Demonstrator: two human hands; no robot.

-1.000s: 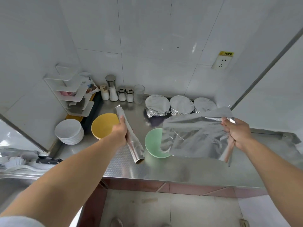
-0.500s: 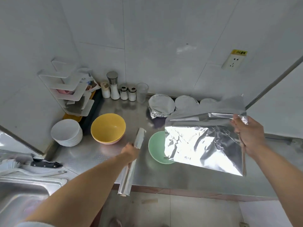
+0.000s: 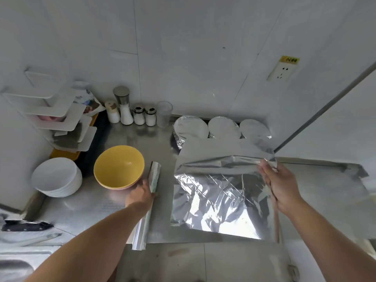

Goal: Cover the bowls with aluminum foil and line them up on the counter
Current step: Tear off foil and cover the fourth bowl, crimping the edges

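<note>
Three foil-covered bowls [image 3: 222,127] stand lined up at the back of the counter [image 3: 85,204]. The right hand [image 3: 279,186] pinches a torn foil sheet [image 3: 215,192] in its grip; the left hand [image 3: 140,195] grips the foil roll [image 3: 149,204] on the counter. The yellow bowl [image 3: 119,166] remains uncovered.

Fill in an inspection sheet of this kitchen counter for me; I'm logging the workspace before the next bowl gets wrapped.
Surface: steel counter, a sink corner at lower left.
Job's things: three foil-covered bowls in a row by the wall; yellow bowl uncovered; foil sheet held over the counter; foil roll jutting past the front edge.
Clutter: stack of white bowls, seasoning shakers, clear cup, corner rack, knife.
Hands: left hand grips the roll; right hand pinches the sheet's edge.
Cables: nothing seen.
Surroundings: white tiled walls, wall socket.
</note>
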